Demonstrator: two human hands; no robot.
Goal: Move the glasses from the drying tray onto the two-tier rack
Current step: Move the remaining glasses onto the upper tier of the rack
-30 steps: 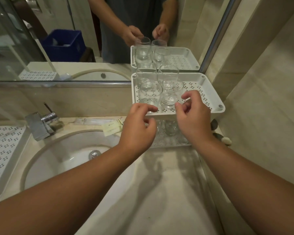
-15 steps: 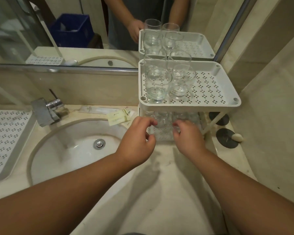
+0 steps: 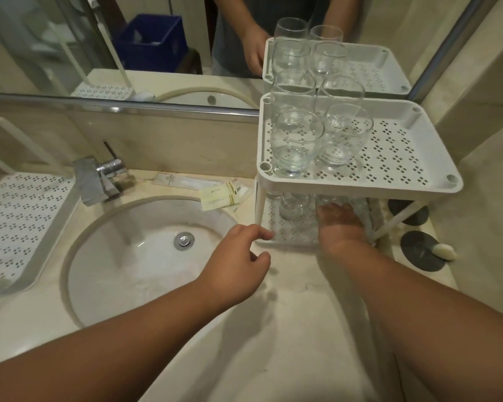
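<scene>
The white two-tier rack stands on the counter at the right, against the mirror. Several clear glasses stand upright on the left half of its upper tier. More glasses show on the lower tier. My right hand reaches into the lower tier among the glasses; its fingers are hidden under the upper tier. My left hand hovers just in front of the rack's left leg, fingers loosely curled, holding nothing. The white perforated drying tray lies at the far left.
An oval sink with a chrome tap sits between tray and rack. Paper packets lie behind the basin. Two dark round mats and a white soap piece sit right of the rack, near the wall.
Both hands dropped from the upper tier's front rim to the lower tier. The right hand then pushed deeper inside while the left hand drew back a little.
</scene>
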